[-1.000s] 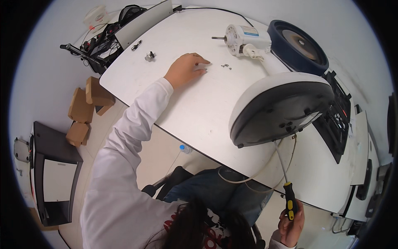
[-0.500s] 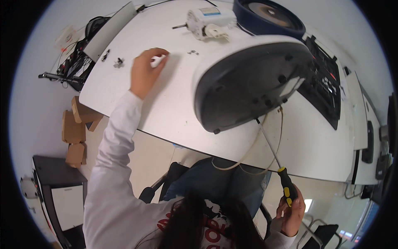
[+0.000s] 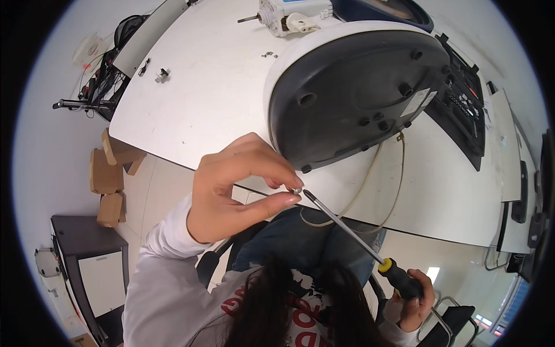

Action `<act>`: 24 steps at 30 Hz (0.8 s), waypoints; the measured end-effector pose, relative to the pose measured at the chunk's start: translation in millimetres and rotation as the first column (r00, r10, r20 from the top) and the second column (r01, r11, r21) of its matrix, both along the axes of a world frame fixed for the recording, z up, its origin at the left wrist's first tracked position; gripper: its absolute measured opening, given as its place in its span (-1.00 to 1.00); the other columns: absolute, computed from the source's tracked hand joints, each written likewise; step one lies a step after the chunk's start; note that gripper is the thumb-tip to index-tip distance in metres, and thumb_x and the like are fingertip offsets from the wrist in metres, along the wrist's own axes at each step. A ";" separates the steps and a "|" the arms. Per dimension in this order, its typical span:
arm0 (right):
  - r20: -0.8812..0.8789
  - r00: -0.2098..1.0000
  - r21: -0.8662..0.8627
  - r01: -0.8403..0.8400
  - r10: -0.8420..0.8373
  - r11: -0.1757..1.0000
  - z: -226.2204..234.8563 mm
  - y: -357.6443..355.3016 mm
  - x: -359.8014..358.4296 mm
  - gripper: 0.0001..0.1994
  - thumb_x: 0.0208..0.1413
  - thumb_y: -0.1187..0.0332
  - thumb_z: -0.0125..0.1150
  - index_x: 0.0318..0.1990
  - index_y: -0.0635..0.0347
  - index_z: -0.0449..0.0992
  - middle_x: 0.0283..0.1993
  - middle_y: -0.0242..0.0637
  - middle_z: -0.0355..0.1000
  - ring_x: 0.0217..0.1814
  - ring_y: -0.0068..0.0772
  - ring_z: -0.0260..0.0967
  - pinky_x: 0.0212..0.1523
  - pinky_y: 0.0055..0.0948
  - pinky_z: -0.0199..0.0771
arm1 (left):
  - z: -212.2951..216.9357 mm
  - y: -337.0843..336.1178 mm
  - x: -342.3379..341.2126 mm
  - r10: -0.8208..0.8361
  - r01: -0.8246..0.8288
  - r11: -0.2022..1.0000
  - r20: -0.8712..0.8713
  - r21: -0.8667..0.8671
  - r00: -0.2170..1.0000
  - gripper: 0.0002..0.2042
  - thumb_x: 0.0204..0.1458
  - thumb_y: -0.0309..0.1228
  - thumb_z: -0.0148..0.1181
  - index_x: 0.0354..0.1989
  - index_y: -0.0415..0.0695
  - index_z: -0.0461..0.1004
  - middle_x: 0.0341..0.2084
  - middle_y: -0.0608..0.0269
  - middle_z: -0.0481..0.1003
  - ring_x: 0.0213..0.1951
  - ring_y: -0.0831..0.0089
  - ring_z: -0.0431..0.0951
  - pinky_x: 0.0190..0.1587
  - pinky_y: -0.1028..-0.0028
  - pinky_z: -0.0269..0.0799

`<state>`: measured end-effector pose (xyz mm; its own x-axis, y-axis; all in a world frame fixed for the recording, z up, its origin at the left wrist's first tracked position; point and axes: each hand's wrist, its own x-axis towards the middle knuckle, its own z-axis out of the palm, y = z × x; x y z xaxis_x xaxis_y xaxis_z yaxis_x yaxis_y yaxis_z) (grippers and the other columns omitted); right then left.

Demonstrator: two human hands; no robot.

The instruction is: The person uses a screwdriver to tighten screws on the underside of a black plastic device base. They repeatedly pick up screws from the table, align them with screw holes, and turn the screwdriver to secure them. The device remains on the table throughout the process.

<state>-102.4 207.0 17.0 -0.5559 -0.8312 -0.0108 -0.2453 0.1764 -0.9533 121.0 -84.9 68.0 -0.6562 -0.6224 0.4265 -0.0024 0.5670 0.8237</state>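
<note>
My left hand is closed in a pinch, thumb and forefinger round a small silvery screw, largely hidden by the fingertips. Against or just beside it is the tip of a long screwdriver, whose black and yellow handle lies in my right hand at the lower right. Above and right of my left hand, a white appliance housing rests on the table with its dark ribbed underside and round feet toward me. A pale cord hangs from it over the table's front edge.
A white motor with a shaft stands at the back, beside a dark blue round container. Several small screws lie in front of the motor. An open black toolbox is on the right; small dark parts lie at the left.
My left hand has come from the far left of the table toward me, to the screwdriver's tip. The screwdriver has swung leftward, its tip now clear of the housing's edge.
</note>
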 end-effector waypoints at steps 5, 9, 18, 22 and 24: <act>0.056 0.998 -0.050 0.040 -0.037 0.998 -14.3 8.6 0.3 -0.33 -0.01 -0.15 0.06 -0.05 0.39 0.27 -0.45 -0.18 0.32 -0.65 -0.50 0.22 -0.65 -0.61 0.15 | -2.2 0.2 3.7 0.019 -0.019 0.999 0.021 -0.044 1.000 -0.84 -0.25 -0.49 0.37 -0.47 -0.16 0.51 -0.55 0.27 0.52 -0.44 0.46 0.43 -0.35 0.51 0.27; 0.147 0.987 -0.083 0.083 -0.070 0.993 -11.1 2.8 6.8 -0.34 -0.02 -0.13 0.08 -0.07 0.40 0.28 -0.42 -0.17 0.31 -0.60 -0.47 0.24 -0.61 -0.58 0.19 | -4.8 -0.8 5.4 0.019 -0.018 0.999 0.022 -0.038 1.000 -0.83 -0.25 -0.46 0.38 -0.47 -0.17 0.52 -0.55 0.26 0.52 -0.43 0.45 0.43 -0.35 0.51 0.28; 0.209 0.976 0.011 0.060 -0.060 0.998 3.2 -5.6 13.6 -0.42 -0.02 -0.06 0.04 -0.18 0.44 0.38 -0.42 -0.15 0.31 -0.53 -0.47 0.28 -0.49 -0.58 0.25 | -9.0 1.0 4.5 -0.005 0.005 1.000 -0.022 0.000 1.000 -0.82 -0.24 -0.43 0.38 -0.46 -0.17 0.53 -0.55 0.26 0.51 -0.43 0.44 0.43 -0.36 0.50 0.30; 0.234 0.966 -0.011 0.118 -0.112 0.993 -1.4 -5.3 20.5 -0.42 -0.01 -0.06 0.04 -0.18 0.44 0.37 -0.42 -0.15 0.31 -0.56 -0.47 0.29 -0.51 -0.59 0.26 | -11.9 1.2 5.0 -0.006 0.008 1.000 -0.067 0.020 0.998 -0.83 -0.22 -0.41 0.37 -0.46 -0.17 0.53 -0.54 0.25 0.51 -0.43 0.44 0.44 -0.36 0.50 0.32; 0.279 0.956 -0.009 0.093 -0.087 0.996 2.8 -7.9 20.7 -0.42 -0.01 -0.06 0.04 -0.17 0.44 0.37 -0.41 -0.15 0.31 -0.58 -0.46 0.29 -0.53 -0.58 0.26 | -12.2 -0.8 6.3 -0.044 0.044 0.999 -0.082 0.005 0.996 -0.83 -0.23 -0.52 0.34 -0.41 -0.19 0.54 -0.49 0.24 0.52 -0.40 0.45 0.46 -0.36 0.52 0.35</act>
<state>-81.7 199.1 19.8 -0.6062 -0.7794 -0.1581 0.0464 0.1638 -0.9854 127.3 -85.7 55.8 -0.6460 -0.5968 0.4760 0.0904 0.5593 0.8240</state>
